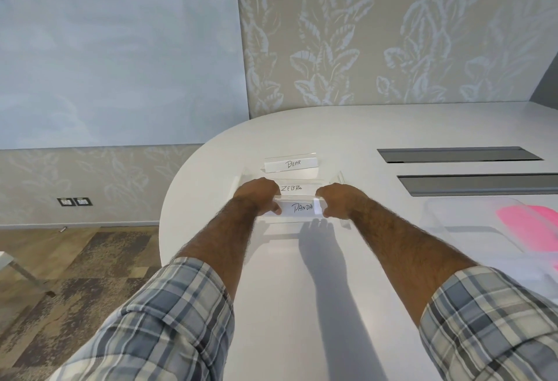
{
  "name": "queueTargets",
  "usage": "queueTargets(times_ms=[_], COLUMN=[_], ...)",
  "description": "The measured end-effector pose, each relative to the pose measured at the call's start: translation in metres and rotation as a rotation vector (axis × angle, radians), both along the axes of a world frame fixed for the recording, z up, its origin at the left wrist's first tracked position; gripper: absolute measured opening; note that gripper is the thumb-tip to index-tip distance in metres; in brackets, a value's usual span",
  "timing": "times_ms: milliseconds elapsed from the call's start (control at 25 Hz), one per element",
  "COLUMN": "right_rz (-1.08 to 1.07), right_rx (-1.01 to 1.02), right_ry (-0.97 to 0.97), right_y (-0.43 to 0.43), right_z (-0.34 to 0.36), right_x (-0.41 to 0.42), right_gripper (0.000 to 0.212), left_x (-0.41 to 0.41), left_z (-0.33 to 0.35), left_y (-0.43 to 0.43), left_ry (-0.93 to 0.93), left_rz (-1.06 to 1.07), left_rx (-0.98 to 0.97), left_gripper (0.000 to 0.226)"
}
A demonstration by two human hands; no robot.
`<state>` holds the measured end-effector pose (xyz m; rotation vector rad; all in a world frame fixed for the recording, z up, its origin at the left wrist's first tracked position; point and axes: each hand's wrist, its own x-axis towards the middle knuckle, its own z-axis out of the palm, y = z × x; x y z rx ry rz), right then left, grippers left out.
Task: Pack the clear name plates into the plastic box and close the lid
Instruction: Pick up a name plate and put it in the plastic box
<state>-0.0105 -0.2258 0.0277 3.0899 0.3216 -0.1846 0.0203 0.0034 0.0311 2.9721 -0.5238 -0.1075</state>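
Presently, the name plate lettered PANDA [302,208] is gripped at both ends: the left hand [259,193] is curled over its left end with the thumb pressed to the front face, and the right hand [338,199] is closed on its right end, the fingers being mostly hidden behind the knuckles. This plate is held low over the white table [332,290], within the faint outline of what is judged to be the clear plastic box [342,178], whose transparent walls are barely distinguishable. Just behind it a plate lettered ZEBRA [291,188] is seen, apparently already inside the box, though this cannot be confirmed. A third plate, lettered BEAR [292,164], is left standing farther back, apparently beyond the box wall. At the right edge of the view a clear lid with a pink panel [471,220] is seen lying flat on the table, well apart from the box. The packing is therefore judged to be partly done: one plate is being placed, one remains, and the lid is not yet fitted.
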Motion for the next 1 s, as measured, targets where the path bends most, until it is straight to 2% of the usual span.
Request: queueTargets(times_ms=[480,800,1000], right_rz=[-0.199,-0.308,-0.283], right_rx=[0.016,-0.034,-0.074], right_ry=[-0.133,-0.137,-0.122], right_y=[-0.077,-0.183,-0.27], right_z=[0.07,0.098,0.096], right_x=[-0.057,-0.106,-0.124], right_gripper=[0.04,0.049,0.053], left_x=[-0.02,-0.055,-0.086], left_z=[0.07,0.083,0.074], left_y=[-0.087,-0.202,-0.288], left_ry=[-0.126,-0.176,-0.147], left_rz=[-0.184,-0.276,-0.229], left_rx=[-0.029,-0.056,-0.099], left_gripper=[0.054,0.05,0.05])
